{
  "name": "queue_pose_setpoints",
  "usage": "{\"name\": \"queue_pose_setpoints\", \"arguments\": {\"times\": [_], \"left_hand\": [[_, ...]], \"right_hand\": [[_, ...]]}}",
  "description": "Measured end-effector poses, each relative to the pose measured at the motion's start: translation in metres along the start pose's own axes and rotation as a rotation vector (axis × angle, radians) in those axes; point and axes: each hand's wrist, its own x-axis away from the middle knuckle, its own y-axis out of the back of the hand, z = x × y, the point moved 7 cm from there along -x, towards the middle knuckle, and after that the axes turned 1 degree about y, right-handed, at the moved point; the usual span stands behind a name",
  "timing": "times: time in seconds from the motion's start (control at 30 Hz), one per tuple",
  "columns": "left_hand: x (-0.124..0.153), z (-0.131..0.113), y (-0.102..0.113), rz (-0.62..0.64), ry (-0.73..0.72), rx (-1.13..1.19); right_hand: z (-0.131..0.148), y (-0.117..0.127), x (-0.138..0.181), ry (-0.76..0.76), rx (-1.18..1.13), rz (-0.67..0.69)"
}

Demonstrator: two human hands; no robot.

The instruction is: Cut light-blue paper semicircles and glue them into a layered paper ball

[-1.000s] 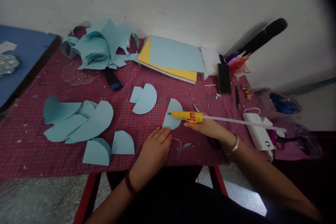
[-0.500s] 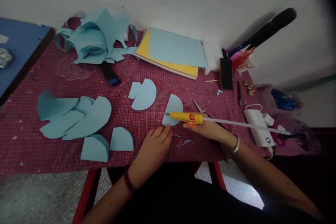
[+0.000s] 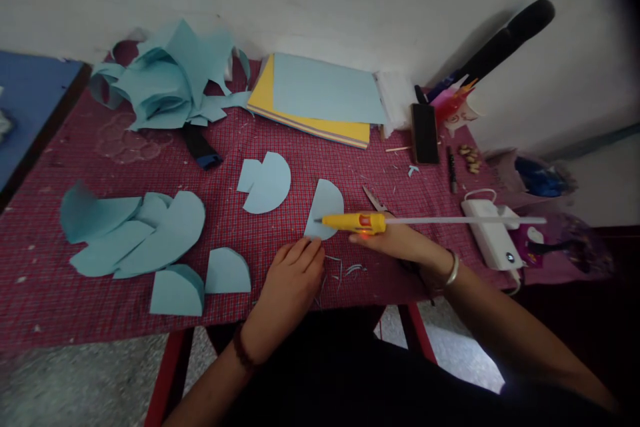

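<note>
My right hand (image 3: 385, 240) is closed around a yellow hot glue gun (image 3: 353, 222) with a small orange light lit. A long clear glue stick (image 3: 465, 220) sticks out of its back. The gun's tip is over the straight-edged side of a light blue paper half-circle (image 3: 330, 197); whether it touches cannot be told. My left hand (image 3: 297, 273) lies flat, palm down, fingertips at the lower corner of that half-circle. Scissors (image 3: 374, 199) lie partly under my right hand. Thin paper slivers (image 3: 355, 269) are scattered between my hands.
Cut blue pieces (image 3: 165, 227) lie at the left, with another rounded piece (image 3: 270, 183) in the middle. Blue scraps (image 3: 165, 80) are heaped at the back left, beside a paper stack (image 3: 325, 90). At the right are a phone (image 3: 425, 135) and a white power bank-like box (image 3: 493, 233).
The view has shifted slightly. The glue stick's far end has swung up a little, now nearly level. My left fingers stay by the half-circle, and the glue gun stays over it.
</note>
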Motion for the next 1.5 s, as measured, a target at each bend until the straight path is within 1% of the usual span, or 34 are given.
{"name": "queue_pose_setpoints", "arguments": {"times": [0.07, 0.1, 0.17, 0.2, 0.23, 0.3, 0.33, 0.37, 0.43, 0.47, 0.5, 0.53, 0.6, 0.63, 0.73, 0.77, 0.87, 0.9, 1.03, 1.2, 1.3, 1.37, 1.43, 1.5], "left_hand": [[0.000, 0.001, 0.000, -0.010, 0.001, 0.005], [0.000, 0.001, 0.000, -0.013, 0.002, 0.007], [0.001, 0.002, -0.001, -0.021, 0.000, 0.009], [0.001, 0.002, 0.000, -0.028, -0.003, 0.010], [0.001, 0.002, 0.000, -0.036, -0.006, 0.010], [0.000, 0.003, 0.001, -0.057, -0.010, 0.009], [0.000, 0.003, 0.002, -0.066, -0.011, 0.008], [0.000, 0.003, 0.003, -0.074, -0.012, 0.008], [0.000, 0.004, 0.004, -0.086, -0.009, 0.010], [0.000, 0.005, 0.004, -0.090, -0.010, 0.013], [0.000, 0.005, 0.005, -0.094, -0.009, 0.016], [0.000, 0.005, 0.006, -0.101, -0.010, 0.020], [-0.001, 0.006, 0.007, -0.105, -0.016, 0.031], [-0.002, 0.006, 0.007, -0.104, -0.019, 0.037], [-0.003, 0.006, 0.007, -0.089, -0.016, 0.041], [-0.003, 0.007, 0.006, -0.088, -0.014, 0.039], [-0.003, 0.007, 0.007, -0.105, -0.019, 0.036], [-0.003, 0.007, 0.007, -0.109, -0.021, 0.039], [-0.003, 0.008, 0.006, -0.107, -0.024, 0.049], [-0.003, 0.008, 0.003, -0.112, -0.024, 0.046], [-0.001, 0.007, 0.002, -0.117, -0.029, 0.034], [-0.001, 0.006, 0.002, -0.115, -0.030, 0.034], [-0.002, 0.005, 0.002, -0.109, -0.027, 0.041], [-0.002, 0.005, 0.003, -0.113, -0.020, 0.054]], "right_hand": [[0.001, 0.006, 0.001, 0.024, -0.008, -0.065], [0.000, 0.005, 0.001, 0.023, -0.019, -0.040], [-0.002, -0.005, 0.002, 0.002, -0.060, 0.095], [-0.003, -0.007, 0.002, -0.005, -0.080, 0.128], [-0.004, -0.006, 0.002, -0.008, -0.087, 0.112], [-0.005, 0.003, -0.001, 0.000, -0.071, -0.021], [-0.004, 0.006, -0.002, 0.009, -0.061, -0.065], [-0.004, 0.005, -0.003, 0.018, -0.056, -0.054], [-0.002, -0.002, -0.005, 0.035, -0.069, 0.061], [-0.002, -0.004, -0.006, 0.043, -0.083, 0.084], [-0.001, -0.002, -0.007, 0.048, -0.089, 0.058], [-0.001, 0.004, -0.009, 0.048, -0.081, -0.010], [-0.001, 0.015, -0.009, 0.041, -0.016, -0.162], [0.001, 0.017, -0.009, 0.042, 0.038, -0.181], [0.010, 0.015, -0.010, 0.052, 0.213, -0.121], [0.012, 0.016, -0.010, 0.044, 0.275, -0.130], [0.016, 0.025, -0.013, 0.005, 0.437, -0.226], [0.016, 0.026, -0.014, 0.008, 0.465, -0.230], [0.016, 0.019, -0.018, 0.043, 0.487, -0.159], [0.011, 0.026, -0.019, -0.033, 0.542, -0.228], [0.010, 0.025, -0.020, -0.056, 0.520, -0.163], [0.012, 0.028, -0.021, -0.062, 0.517, -0.165], [0.016, 0.032, -0.021, -0.035, 0.513, -0.189], [0.020, 0.031, -0.021, 0.001, 0.496, -0.146]]}}
